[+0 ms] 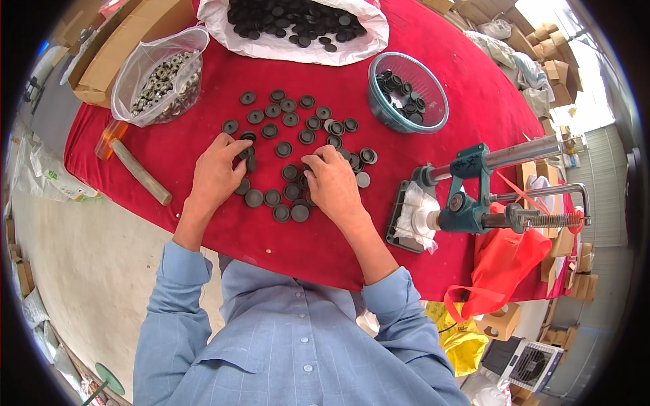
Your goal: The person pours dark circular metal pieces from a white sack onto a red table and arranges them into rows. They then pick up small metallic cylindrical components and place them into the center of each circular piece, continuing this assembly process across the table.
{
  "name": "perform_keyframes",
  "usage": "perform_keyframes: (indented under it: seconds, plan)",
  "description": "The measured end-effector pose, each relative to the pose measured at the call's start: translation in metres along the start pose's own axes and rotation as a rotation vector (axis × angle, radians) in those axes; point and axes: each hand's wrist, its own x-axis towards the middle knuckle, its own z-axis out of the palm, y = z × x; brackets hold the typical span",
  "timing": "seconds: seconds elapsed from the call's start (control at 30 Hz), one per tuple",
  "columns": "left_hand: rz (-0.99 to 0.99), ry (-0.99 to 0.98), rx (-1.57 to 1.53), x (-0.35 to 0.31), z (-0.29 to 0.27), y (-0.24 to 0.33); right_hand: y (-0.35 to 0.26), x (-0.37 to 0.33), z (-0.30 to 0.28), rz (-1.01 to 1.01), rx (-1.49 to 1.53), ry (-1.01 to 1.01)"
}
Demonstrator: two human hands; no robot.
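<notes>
Head view: curled left hand and right hand, grip unclear, touch discs on red cloth near boxes.

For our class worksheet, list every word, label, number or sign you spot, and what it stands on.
I can point out writing, but won't copy it.
Teal press: dark characters on its upper bracket.
White plastic bag at left: green print, too small to read.
Yellow bag: dark marks, too unclear to read.
Black discs: no readable text.

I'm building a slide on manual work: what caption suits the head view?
Left hand and right hand among round black caps on red tablecloth, a teal hand press at right.
</notes>
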Motion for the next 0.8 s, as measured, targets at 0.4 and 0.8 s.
perform_keyframes:
  seconds: [0.4, 0.8]
  plan:
    - [0.157, -0.194, -0.109, -0.011, 0.004, 0.023, 0.018, 0.03, 0.001, 0.112, 0.06, 0.059]
    - [0.162, -0.128, -0.019, -0.011, 0.01, 0.017, 0.031, 0.037, -0.009, 0.159, 0.298, 0.107]
